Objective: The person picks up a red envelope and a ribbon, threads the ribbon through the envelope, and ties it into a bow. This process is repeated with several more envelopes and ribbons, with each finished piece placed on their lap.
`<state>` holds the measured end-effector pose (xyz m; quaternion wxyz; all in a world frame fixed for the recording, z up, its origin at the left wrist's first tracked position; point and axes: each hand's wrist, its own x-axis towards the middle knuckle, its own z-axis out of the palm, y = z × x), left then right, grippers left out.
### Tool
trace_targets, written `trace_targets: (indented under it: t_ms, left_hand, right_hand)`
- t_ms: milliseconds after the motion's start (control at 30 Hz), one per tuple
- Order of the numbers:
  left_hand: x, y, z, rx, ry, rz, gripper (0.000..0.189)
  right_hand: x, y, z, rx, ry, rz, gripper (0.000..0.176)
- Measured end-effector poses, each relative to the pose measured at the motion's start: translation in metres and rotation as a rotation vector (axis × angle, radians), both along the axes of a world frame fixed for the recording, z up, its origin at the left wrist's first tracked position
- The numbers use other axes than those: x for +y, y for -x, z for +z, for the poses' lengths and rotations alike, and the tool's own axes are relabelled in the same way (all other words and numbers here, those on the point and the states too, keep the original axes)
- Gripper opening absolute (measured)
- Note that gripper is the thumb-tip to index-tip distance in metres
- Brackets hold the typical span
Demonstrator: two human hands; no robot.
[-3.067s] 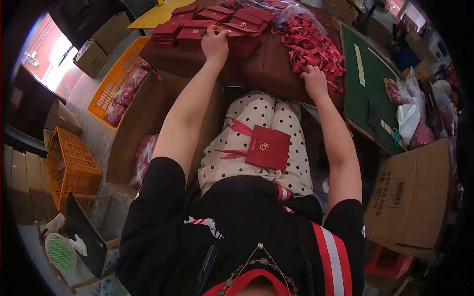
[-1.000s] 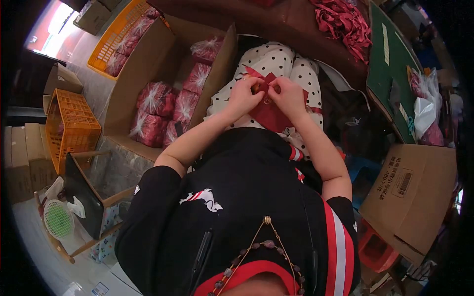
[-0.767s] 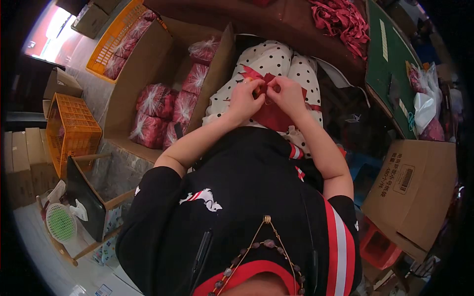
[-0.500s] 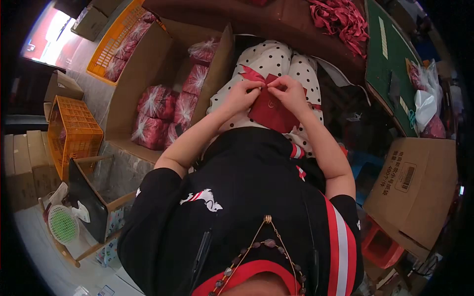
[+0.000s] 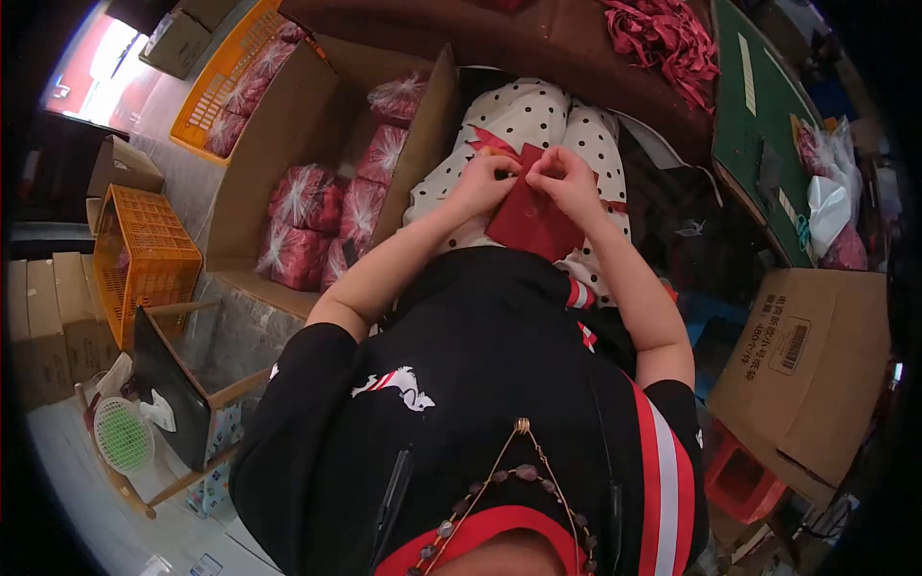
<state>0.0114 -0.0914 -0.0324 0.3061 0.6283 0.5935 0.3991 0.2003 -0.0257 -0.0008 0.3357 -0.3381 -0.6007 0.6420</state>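
Note:
A dark red flat piece [image 5: 528, 218], like a small pouch or card, lies tilted on my lap over white trousers with black dots [image 5: 519, 106]. At its upper left a lighter red ribbon [image 5: 492, 144] sticks out. My left hand [image 5: 483, 184] is closed in a pinch at the ribbon, beside the upper edge of the piece. Thumb and forefinger of my right hand [image 5: 569, 184] are pressed together at the upper part of the piece. Whatever is between those right fingertips is too small to make out.
A large cardboard box [image 5: 252, 182] on the left holds several plastic-wrapped red bundles [image 5: 305, 197]. Ahead, a heap of red ribbons [image 5: 663, 43] lies on a brown cloth [image 5: 538, 43]. To the right are a green board [image 5: 744, 125] and a closed carton [image 5: 802, 374].
My fingertips have drawn slightly apart, the left hand shifting a little down and the right slightly rightward. The dark red piece stays on my lap.

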Motion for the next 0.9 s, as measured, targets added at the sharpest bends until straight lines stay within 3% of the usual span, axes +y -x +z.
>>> trace_targets:
  t_ms: [100,167,200,267,300,400,500,567,600,633,700,733,800,833,900]
  left_hand:
    - [-0.002,0.0,-0.001,-0.144,0.066,0.003,0.023]
    - [-0.011,-0.002,0.025,0.121,-0.119,0.062,0.017]
    - [-0.013,-0.001,0.032,0.121,-0.119,0.06,0.017]
    - [-0.015,0.001,0.042,0.2,-0.174,0.055,0.013]
    - [-0.017,0.003,0.042,0.245,-0.163,0.045,0.012]
    - [-0.016,0.015,0.028,0.263,-0.12,-0.047,0.011]
    - [-0.004,0.05,0.035,0.247,-0.206,0.051,0.008]
    - [-0.001,0.068,0.032,0.331,-0.248,0.233,0.006]
    - [0.0,0.078,0.034,0.366,-0.243,0.235,0.019]
    - [-0.001,0.079,0.032,0.369,-0.244,0.232,0.019]
    - [-0.01,0.072,0.035,0.492,-0.116,0.464,0.036]
    - [-0.017,0.064,0.046,0.61,0.002,0.445,0.049]
    - [-0.03,0.043,0.064,0.575,-0.059,0.316,0.042]
    - [-0.038,0.033,0.067,0.556,-0.089,0.217,0.04]
    - [-0.06,0.01,0.071,0.583,0.003,0.081,0.046]
  right_hand:
    - [-0.004,-0.005,0.021,-0.18,-0.074,0.092,0.028]
    - [-0.01,-0.004,0.042,-0.581,-1.014,-0.076,0.053]
    - [-0.011,-0.006,0.04,-0.582,-1.013,-0.077,0.053]
    - [-0.012,-0.012,0.03,-0.698,-0.723,0.186,0.083]
    - [-0.017,-0.01,0.029,-0.714,-0.788,0.163,0.091]
    - [-0.019,-0.009,0.024,-0.754,-0.842,0.157,0.093]
    - [-0.019,-0.012,0.025,-0.823,-0.78,0.137,0.093]
    - [-0.017,-0.011,0.027,-0.833,-0.757,0.156,0.094]
    - [-0.017,-0.011,0.028,-0.843,-0.735,0.181,0.094]
    - [-0.017,-0.011,0.029,-0.841,-0.734,0.177,0.094]
    - [-0.019,-0.012,0.031,-0.888,-0.749,0.142,0.094]
    - [-0.016,-0.014,0.03,-0.892,-0.748,0.137,0.094]
    - [-0.001,-0.025,0.027,-0.757,-0.914,0.037,0.091]
    - [0.009,-0.032,0.035,-0.721,-0.904,-0.058,0.07]
    - [0.03,-0.054,0.057,-0.788,-0.477,-0.127,0.052]
